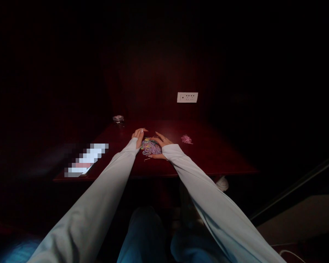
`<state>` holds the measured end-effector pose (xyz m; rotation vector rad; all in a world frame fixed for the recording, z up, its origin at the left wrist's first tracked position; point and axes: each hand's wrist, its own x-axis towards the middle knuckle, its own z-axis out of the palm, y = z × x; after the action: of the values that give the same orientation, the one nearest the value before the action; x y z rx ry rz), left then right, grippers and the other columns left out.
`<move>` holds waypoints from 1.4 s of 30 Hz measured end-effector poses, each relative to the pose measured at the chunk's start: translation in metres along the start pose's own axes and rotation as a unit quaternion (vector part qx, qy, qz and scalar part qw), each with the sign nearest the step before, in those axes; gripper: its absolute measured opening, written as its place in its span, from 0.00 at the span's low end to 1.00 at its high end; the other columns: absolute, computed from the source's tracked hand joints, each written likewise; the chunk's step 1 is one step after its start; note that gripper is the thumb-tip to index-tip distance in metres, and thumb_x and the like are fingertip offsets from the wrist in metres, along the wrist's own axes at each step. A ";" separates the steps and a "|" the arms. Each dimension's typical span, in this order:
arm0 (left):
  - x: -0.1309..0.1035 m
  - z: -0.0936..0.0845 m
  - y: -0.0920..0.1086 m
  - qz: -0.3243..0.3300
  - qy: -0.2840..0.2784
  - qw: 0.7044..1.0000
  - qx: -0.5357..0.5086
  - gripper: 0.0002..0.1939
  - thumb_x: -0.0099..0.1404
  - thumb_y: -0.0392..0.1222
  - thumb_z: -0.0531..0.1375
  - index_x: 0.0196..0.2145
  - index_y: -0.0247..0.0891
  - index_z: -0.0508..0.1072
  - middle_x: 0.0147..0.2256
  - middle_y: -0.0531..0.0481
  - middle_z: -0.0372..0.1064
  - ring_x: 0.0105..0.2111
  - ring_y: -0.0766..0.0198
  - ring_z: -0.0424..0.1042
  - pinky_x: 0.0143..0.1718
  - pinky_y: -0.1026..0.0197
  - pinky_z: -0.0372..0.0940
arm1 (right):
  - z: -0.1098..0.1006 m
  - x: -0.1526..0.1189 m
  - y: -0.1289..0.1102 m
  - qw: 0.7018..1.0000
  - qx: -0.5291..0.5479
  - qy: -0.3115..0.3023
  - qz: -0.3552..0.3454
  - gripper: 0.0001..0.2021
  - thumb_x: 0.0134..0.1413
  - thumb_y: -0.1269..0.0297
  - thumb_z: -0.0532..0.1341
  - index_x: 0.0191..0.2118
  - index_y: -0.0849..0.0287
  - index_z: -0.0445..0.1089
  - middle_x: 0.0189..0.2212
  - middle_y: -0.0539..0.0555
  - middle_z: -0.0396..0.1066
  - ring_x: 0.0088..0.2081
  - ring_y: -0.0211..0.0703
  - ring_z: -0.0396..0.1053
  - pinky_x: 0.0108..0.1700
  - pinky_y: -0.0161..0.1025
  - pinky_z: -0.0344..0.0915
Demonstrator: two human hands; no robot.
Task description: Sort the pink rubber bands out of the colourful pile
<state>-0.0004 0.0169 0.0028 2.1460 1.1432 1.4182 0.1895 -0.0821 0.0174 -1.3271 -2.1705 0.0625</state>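
A heap of thin, many-coloured loops or strands [151,147] lies on the dark red table [208,157]. My left hand [139,135] touches the heap's left side, its fingers spread and curving over the far edge. Against the right side rests my right hand [162,143], with thumb and fingers apart around the heap. Neither hand is closed on anything. Further right on the table is a small separate pile of pink strands [186,139]. One short pale strand [147,159] lies just in front of the heap.
A small clear round container [118,119] stands at the table's back left. A pixelated bright flat object [89,159] lies at the left front. A white socket plate [187,97] is on the wall behind. The table's front edge runs below my forearms.
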 end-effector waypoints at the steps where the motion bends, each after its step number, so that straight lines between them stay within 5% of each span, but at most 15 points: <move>1: 0.000 0.000 0.000 0.004 0.002 1.000 0.000 0.29 0.76 0.55 0.35 0.44 0.43 0.73 0.52 0.44 0.69 0.57 0.56 0.66 0.62 0.49 0.58 | 0.002 0.001 0.002 1.000 0.011 -0.004 0.006 0.43 0.44 0.46 0.72 0.66 0.48 0.61 0.71 0.61 0.49 0.65 0.60 0.60 0.64 0.55 0.59; 10: -0.002 -0.002 0.003 0.026 -0.014 0.999 0.019 0.28 0.76 0.51 0.36 0.45 0.42 0.74 0.48 0.44 0.72 0.53 0.54 0.68 0.58 0.49 0.59 | 0.006 0.007 0.011 0.999 0.046 0.015 -0.012 0.39 0.50 0.51 0.70 0.66 0.52 0.60 0.65 0.60 0.59 0.64 0.52 0.61 0.64 0.48 0.59; 17: -0.002 -0.018 0.017 0.043 0.033 0.996 0.068 0.26 0.75 0.52 0.41 0.33 0.42 0.74 0.38 0.47 0.74 0.42 0.55 0.69 0.51 0.52 0.61 | -0.007 0.004 -0.020 0.997 -0.050 0.060 0.002 0.15 0.67 0.57 0.56 0.54 0.47 0.75 0.56 0.53 0.70 0.56 0.50 0.60 0.58 0.48 0.58; 23: -0.003 -0.018 0.021 0.033 0.016 0.996 0.086 0.23 0.72 0.48 0.49 0.21 0.42 0.67 0.32 0.48 0.72 0.38 0.55 0.66 0.48 0.50 0.60 | 0.006 0.013 -0.021 0.994 -0.075 0.076 0.021 0.13 0.62 0.57 0.61 0.49 0.48 0.78 0.54 0.54 0.70 0.54 0.53 0.57 0.56 0.49 0.57; 29: -0.005 -0.015 0.017 -0.009 0.016 0.991 0.129 0.12 0.66 0.41 0.57 0.24 0.42 0.71 0.36 0.48 0.72 0.41 0.53 0.65 0.47 0.50 0.60 | 0.008 0.014 -0.014 0.995 -0.060 0.071 0.033 0.12 0.58 0.57 0.65 0.47 0.48 0.79 0.53 0.53 0.72 0.53 0.53 0.57 0.55 0.49 0.57; 42: -0.006 -0.014 0.017 0.042 -0.044 0.991 0.120 0.09 0.65 0.40 0.57 0.27 0.42 0.72 0.38 0.50 0.73 0.40 0.56 0.64 0.48 0.53 0.60 | 0.009 0.018 -0.005 0.989 0.011 0.115 0.097 0.06 0.54 0.58 0.70 0.38 0.48 0.81 0.45 0.52 0.74 0.50 0.51 0.57 0.52 0.47 0.56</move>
<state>-0.0066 -0.0009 0.0165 2.4217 1.2582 1.2615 0.1753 -0.0675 0.0194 -1.4543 -1.8413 0.0094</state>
